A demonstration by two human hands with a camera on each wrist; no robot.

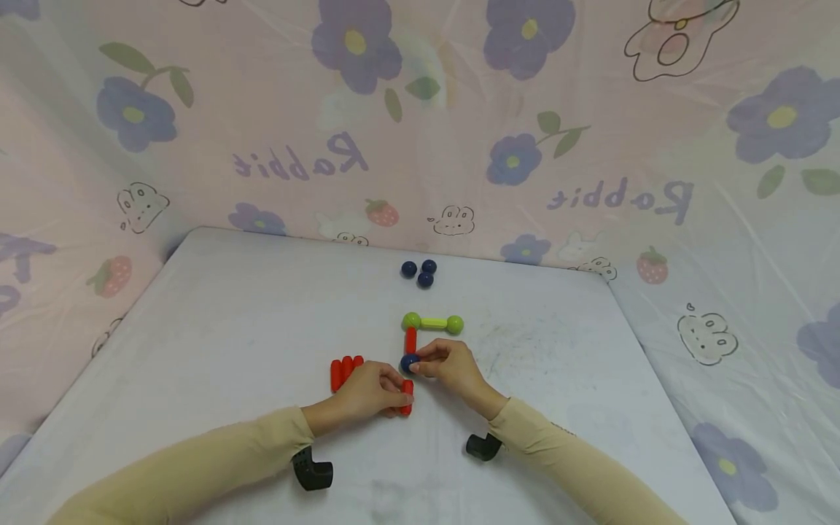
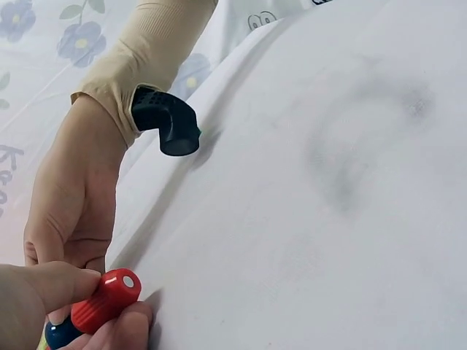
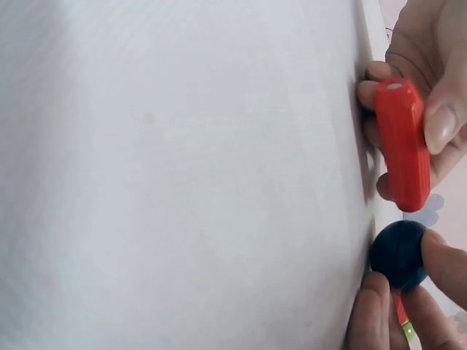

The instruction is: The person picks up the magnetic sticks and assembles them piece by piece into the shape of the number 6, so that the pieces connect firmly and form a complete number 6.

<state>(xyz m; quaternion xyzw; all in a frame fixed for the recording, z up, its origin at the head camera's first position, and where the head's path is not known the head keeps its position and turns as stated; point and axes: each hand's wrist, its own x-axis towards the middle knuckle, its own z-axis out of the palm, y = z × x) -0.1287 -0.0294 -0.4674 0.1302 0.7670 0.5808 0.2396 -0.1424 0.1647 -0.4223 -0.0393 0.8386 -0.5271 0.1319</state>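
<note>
My left hand [image 1: 370, 389] pinches a red rod [image 1: 407, 398] between thumb and fingers, its pale round end facing the camera in the left wrist view. Just beyond the rod, my right hand [image 1: 456, 368] holds a dark blue ball [image 1: 410, 363] by thumb and fingers. In the right wrist view the held red rod [image 3: 403, 146] points its end at the blue ball [image 3: 400, 255], a small gap between them. From that ball another red rod [image 1: 410, 340] runs away to a green ball [image 1: 411, 321], which joins a yellow-green rod [image 1: 434, 323] and a second green ball [image 1: 455, 324].
Several red rods [image 1: 337, 375] lie side by side left of my left hand, partly hidden by it. Three dark blue balls [image 1: 425, 280] sit near the back of the white table [image 1: 275, 306]. A patterned curtain [image 1: 420, 146] hangs behind. Black wrist mounts [image 1: 313, 470] stick out under both sleeves.
</note>
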